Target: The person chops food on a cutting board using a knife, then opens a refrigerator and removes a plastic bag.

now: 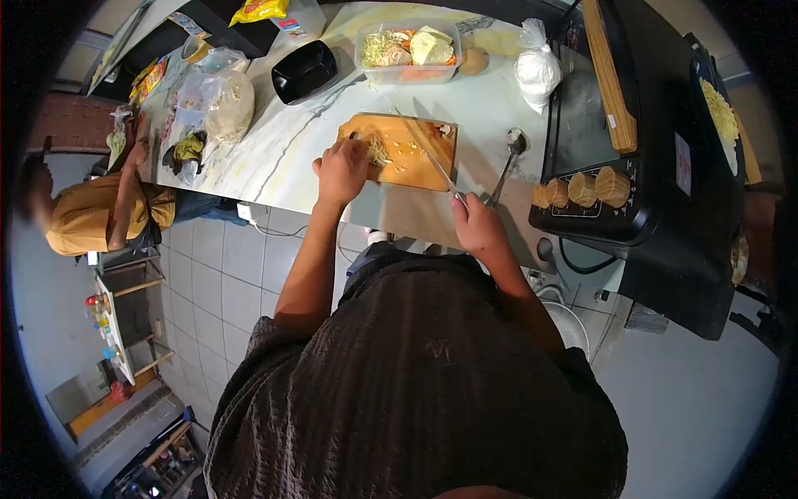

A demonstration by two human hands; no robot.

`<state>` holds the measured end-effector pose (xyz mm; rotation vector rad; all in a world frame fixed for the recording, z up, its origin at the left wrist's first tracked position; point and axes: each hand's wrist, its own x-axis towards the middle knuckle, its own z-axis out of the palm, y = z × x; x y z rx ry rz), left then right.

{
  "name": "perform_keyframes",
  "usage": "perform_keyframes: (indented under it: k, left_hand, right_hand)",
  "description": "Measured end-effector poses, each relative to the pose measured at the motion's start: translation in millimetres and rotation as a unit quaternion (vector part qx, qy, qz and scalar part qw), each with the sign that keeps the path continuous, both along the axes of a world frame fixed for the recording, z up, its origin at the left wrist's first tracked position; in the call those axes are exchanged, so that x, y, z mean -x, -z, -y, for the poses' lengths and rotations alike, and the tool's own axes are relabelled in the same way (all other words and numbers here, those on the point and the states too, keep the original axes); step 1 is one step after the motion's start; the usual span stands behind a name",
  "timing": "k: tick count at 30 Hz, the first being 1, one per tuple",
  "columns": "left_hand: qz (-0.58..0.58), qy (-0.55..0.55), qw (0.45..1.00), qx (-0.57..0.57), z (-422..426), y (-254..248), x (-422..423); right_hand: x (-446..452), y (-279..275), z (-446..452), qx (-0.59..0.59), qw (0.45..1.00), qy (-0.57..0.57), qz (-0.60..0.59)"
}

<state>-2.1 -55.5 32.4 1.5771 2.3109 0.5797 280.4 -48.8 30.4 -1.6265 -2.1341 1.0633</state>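
The right hand (480,226) is holding a knife (426,151) over the wooden board (422,177). The left hand (343,172) is curling beside chopped bits (379,152); what it's holding, I can't tell.

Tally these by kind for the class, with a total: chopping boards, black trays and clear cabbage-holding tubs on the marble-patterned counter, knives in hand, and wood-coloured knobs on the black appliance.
Chopping board: 1
Black tray: 1
Clear cabbage-holding tub: 1
Knife: 1
Wood-coloured knobs: 4
Total: 8

Cutting board (428,178) partly behind left hand (342,173)
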Motion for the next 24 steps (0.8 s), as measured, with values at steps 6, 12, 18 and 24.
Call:
perform_keyframes:
  k: [6,12,18,24]
  left_hand:
    - [-0.007,0.062,0.997,-0.041,6.7,6.6,-8.2]
    - [-0.028,0.196,0.977,-0.076,0.7,1.5,-6.2]
    - [-0.063,0.26,0.959,-0.089,-9.2,9.6,-14.5]
    - [-0.08,0.259,0.951,-0.148,-24.3,33.4,-17.3]
  right_hand:
    - [3.0,-1.0,5.8,-0.001,1.0,0.019,-0.019]
    - [18.1,-7.4,16.7,0.026,0.997,0.073,-0.02]
    - [26.6,-15.5,16.5,0.053,0.994,0.097,-0.001]
    - [27.0,-28.5,18.8,0.08,0.985,0.15,0.012]
